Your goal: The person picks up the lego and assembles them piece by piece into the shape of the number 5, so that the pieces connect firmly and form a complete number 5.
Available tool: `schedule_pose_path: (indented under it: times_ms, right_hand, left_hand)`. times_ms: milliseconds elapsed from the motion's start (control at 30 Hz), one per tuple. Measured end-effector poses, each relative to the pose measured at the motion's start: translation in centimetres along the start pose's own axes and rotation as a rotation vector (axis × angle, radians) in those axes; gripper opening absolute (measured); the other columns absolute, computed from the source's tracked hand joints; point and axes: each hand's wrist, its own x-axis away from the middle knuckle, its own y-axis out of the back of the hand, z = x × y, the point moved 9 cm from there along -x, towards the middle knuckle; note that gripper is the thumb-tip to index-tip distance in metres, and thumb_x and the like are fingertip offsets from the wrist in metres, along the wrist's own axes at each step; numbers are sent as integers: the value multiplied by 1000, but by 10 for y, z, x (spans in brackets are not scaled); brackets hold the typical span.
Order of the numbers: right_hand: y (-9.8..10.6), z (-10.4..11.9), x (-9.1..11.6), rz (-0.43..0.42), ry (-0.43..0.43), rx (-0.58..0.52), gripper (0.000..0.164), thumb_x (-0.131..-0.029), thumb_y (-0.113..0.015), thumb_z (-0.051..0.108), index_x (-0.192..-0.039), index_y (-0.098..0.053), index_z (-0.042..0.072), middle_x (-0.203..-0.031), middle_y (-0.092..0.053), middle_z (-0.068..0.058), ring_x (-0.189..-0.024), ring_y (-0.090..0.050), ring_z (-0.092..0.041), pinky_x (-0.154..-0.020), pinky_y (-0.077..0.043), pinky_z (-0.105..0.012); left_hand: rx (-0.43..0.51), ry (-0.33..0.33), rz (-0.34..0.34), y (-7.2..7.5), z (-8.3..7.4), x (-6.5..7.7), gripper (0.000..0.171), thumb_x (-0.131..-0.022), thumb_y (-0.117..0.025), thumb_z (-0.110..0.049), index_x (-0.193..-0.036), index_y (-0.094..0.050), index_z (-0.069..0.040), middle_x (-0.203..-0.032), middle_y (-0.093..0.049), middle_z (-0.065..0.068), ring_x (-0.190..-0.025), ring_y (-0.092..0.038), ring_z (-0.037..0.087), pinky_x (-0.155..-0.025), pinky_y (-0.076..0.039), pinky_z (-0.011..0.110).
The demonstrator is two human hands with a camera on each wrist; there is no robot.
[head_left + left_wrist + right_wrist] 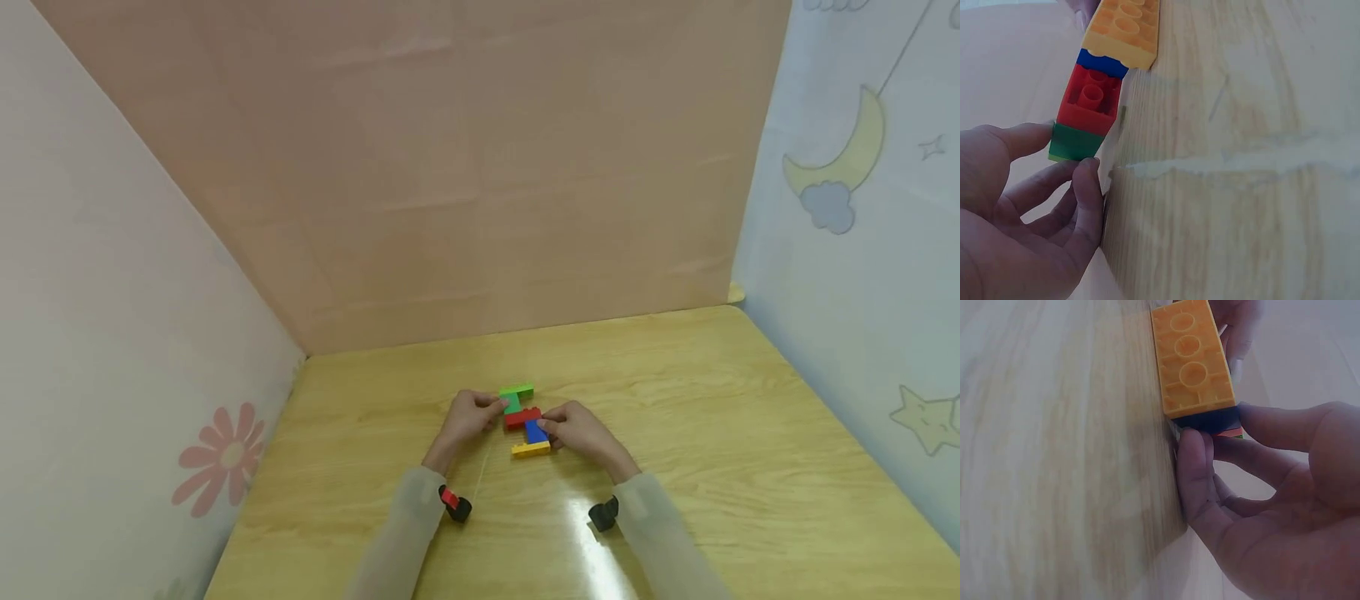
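A chain of joined toy building bricks lies in the middle of the head view. From far to near it runs light green brick [517, 390], green brick [513, 405], red brick [522, 418], blue brick [534, 432] and yellow-orange brick [531, 450]. My left hand [467, 417] pinches the green brick between thumb and fingers. The blue brick is pinched by my right hand [583, 431] from the other side. In the right wrist view, the yellow-orange brick [1192, 359] shows its hollow underside and hides most of the chain.
The bricks and hands are over a wood-grain table [360, 417]. A brown sheet [450, 208] stands behind it. Pale walls rise at both sides, the left one bearing a pink flower [229, 457]. Small black devices [602, 514] sit at both wrists.
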Motion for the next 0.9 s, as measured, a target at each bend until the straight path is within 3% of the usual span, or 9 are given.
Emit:
schedule_pose_path:
  times_ms: [433,667,900]
  right_hand:
    - [-5,-4,-2,-41,-28,8,29,-104,-65,19,-121,-77,-1,-108,-78,-8,-86,-75,-18,-86,-64,-41]
    - [-2,-4,-5,-38,-25,-26,30,-104,-64,16,-123,-74,-5,-103,-76,-10,-84,-72,-18,-80,-64,-37]
    - [2,-8,-4,5,-1,-40,29,-106,-61,18,-118,-74,-5,-100,-74,-12,-85,-69,-20,-79,-64,-36]
  left_hand:
    - [-49,-22,-44,3,6,2,26,-99,-75,-32,-102,-84,-7,-95,-76,4,-77,-66,14,-67,-57,26]
    - [-54,-21,-65,5,3,2,25,-99,-76,-30,-102,-84,-6,-94,-77,3,-75,-67,12,-66,-58,25]
    - [-61,24,-84,10,14,10,28,-97,-77,-36,-91,-84,-9,-73,-66,1,-69,-53,14,-56,-42,24]
